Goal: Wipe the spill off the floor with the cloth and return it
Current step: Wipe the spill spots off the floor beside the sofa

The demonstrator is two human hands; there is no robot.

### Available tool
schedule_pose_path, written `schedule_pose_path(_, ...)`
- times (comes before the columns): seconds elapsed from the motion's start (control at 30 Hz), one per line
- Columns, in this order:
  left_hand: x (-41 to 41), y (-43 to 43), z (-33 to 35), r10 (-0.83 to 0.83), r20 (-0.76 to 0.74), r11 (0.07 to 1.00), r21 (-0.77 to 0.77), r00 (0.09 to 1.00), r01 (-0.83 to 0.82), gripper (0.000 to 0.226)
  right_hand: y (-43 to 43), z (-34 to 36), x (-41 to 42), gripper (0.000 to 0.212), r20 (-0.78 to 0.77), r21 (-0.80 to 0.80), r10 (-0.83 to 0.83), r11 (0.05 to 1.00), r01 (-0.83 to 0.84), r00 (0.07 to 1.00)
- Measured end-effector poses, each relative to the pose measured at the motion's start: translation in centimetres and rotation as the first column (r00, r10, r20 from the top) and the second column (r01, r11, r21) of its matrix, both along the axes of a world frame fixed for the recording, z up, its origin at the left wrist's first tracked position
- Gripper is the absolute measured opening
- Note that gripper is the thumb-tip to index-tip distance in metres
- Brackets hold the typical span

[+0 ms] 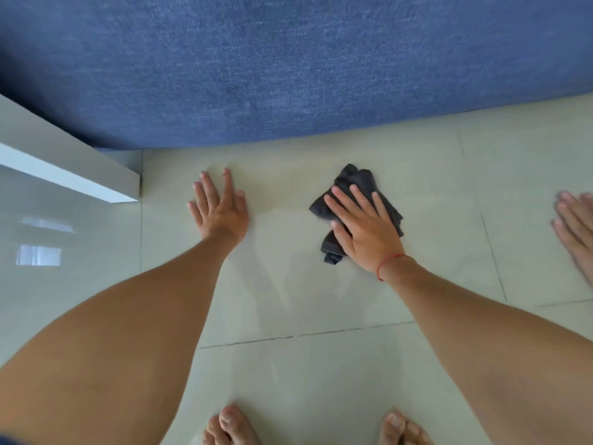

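At your far left, around nine o'clock, a white low tabletop (pixel 64 162) juts in with its corner pointing toward the middle, its glossy side catching window reflections. Across the whole top, from ten to two o'clock, runs the blue fabric front of a sofa (pixel 288 65), its lower edge meeting the pale tiled floor (pixel 321 364).

Your left hand (pixel 221 207) lies flat on the floor at about eleven o'clock from the middle of the view, palm down, fingers spread and released, grasping nothing. It sits just right of the tabletop corner and well apart from the cloth.

Between your two hands the tile shows a faint, dull sheen; whether that is the spill you cannot tell from here.

Your right hand (pixel 365 226) is at about one o'clock, pressed palm down on the dark grey cloth (pixel 356 181). The fingers are stretched flat over it rather than clenched, pinning it to the floor. The cloth is crumpled, peeking out beyond your fingertips and below your thumb. A red string (pixel 386 263) circles that wrist.

At three o'clock, on the right edge, another hand (pixel 576 226) lies blurred on the tile.

At six o'clock your bare toes (pixel 231 425) show.
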State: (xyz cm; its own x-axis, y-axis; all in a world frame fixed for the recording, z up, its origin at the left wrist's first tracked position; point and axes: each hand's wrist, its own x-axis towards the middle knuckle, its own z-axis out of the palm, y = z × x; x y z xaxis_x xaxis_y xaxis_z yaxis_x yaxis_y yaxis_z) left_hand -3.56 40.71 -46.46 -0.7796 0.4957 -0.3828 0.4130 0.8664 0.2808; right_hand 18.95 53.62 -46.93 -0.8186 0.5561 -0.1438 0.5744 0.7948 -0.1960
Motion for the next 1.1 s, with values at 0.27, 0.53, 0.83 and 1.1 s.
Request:
schedule_pose_path(0.27,0.0,-0.2,-0.8,-0.006,-0.028,0.999,0.039,1.000,0.007,0.055,3.3,0.0,-4.7,0.052,0.052,-0.021,-0.538,0.842,0.539,0.842)
schedule_pose_path(0.53,-4.1,-4.3,0.6,0.044,-0.168,0.986,0.165,0.985,-0.015,0.053,-1.7,0.0,-14.3,0.052,0.024,-0.062,-0.297,0.952,0.298,0.954)
schedule_pose_path(0.83,-2.5,-7.4,0.7,0.065,-0.057,0.997,-0.042,0.996,-0.067,0.061,-7.7,-0.4,-9.4,0.048,-0.019,-0.035,0.118,0.992,-0.118,0.993)
schedule_pose_path(1.1,-2.3,-7.7,0.3,0.056,-0.087,0.998,-0.004,0.995,-0.057,0.061,-0.7,0.3,-5.4,0.051,0.101,-0.018,-0.298,0.953,0.302,0.949)
